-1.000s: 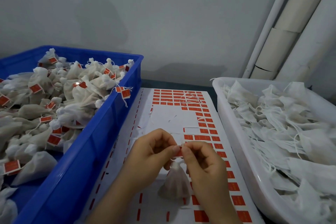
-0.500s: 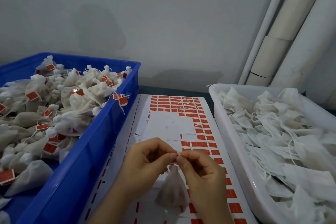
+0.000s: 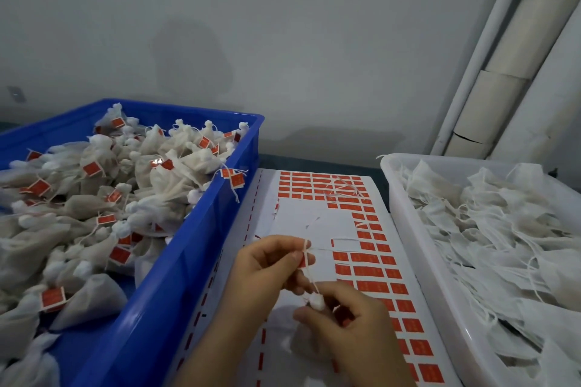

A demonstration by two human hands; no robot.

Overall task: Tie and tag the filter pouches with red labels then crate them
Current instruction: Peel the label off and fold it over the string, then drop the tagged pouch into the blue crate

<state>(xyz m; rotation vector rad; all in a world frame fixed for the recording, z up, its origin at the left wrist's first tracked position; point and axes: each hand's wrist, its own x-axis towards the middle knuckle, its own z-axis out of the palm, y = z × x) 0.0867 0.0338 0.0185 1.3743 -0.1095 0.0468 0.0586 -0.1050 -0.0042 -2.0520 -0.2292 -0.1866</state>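
Note:
My left hand [image 3: 270,264] pinches the upper end of a white string [image 3: 309,273], with a bit of red label at its fingertips. My right hand [image 3: 349,320] grips the gathered neck of a white filter pouch [image 3: 316,303]; the pouch body is mostly hidden under that hand. Both hands hover over a white sheet of red labels [image 3: 371,267] with a large bare patch. A blue crate [image 3: 176,267] on the left holds several tied pouches with red tags.
A white tray [image 3: 418,248] on the right is heaped with untied pouches and loose strings. Tall cardboard tubes [image 3: 503,72] and a white pipe lean against the grey wall at the back right. A loose string lies on the far labels [image 3: 341,187].
My hands have come apart: the right one dropped down to the pouch neck, the left stayed up, and the string is now stretched between them. The view tilted upward slightly.

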